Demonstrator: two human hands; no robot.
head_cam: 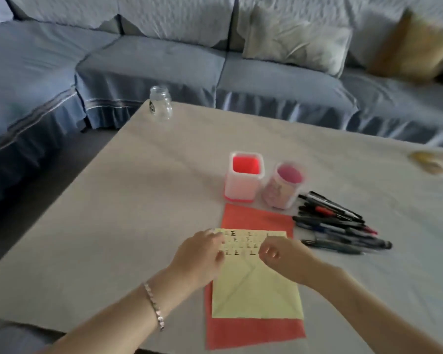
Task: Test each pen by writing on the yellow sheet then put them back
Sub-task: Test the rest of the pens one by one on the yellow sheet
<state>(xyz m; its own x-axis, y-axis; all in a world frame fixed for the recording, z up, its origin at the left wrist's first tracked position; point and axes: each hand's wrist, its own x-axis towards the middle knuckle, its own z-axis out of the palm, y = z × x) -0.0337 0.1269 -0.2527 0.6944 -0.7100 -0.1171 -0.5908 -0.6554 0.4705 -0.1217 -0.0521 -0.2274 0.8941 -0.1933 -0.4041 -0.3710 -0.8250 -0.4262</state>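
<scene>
A yellow sheet (256, 290) with rows of small black marks along its top lies on a red sheet (253, 333) near the table's front. My left hand (200, 256) rests on the yellow sheet's upper left corner, fingers spread flat. Over the sheet's upper right part hovers my right hand (281, 254), fingers curled, with no pen visible in it. A pile of several pens (338, 226) lies on the table to the right of the sheets. Behind the sheets stand a square red-and-white pen holder (243, 177) and a round pink pen holder (284, 186), both without pens.
The grey table (138, 200) holds a clear glass jar (161, 103) at its far left corner and a yellowish object (432, 160) at the right edge. A blue sofa (266, 72) with cushions runs behind and to the left.
</scene>
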